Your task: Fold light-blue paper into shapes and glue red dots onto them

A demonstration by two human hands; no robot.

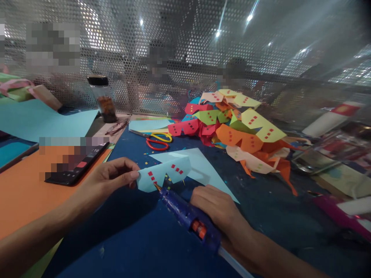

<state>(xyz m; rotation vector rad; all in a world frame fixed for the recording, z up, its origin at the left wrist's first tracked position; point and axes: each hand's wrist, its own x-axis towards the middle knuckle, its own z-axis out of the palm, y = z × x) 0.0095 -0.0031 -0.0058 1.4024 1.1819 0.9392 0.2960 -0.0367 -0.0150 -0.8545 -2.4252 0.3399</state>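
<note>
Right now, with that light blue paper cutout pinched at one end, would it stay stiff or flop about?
Probably floppy: the light blue paper cutout is thin sheet, held only at its edge by the left hand. Likely very light, so the glue gun nozzle touching it, in the right hand, could push it aside. Its notched outline may tear easily.

The cut paper piece (164,173) lies mid-bench (139,235) — scissors (158,141) behind it, the paper pile (240,127) toward the back right, phone (77,164) and jar (102,98) toward the left edge.

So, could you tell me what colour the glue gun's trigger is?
Orange, on the blue glue gun; head view.
</note>
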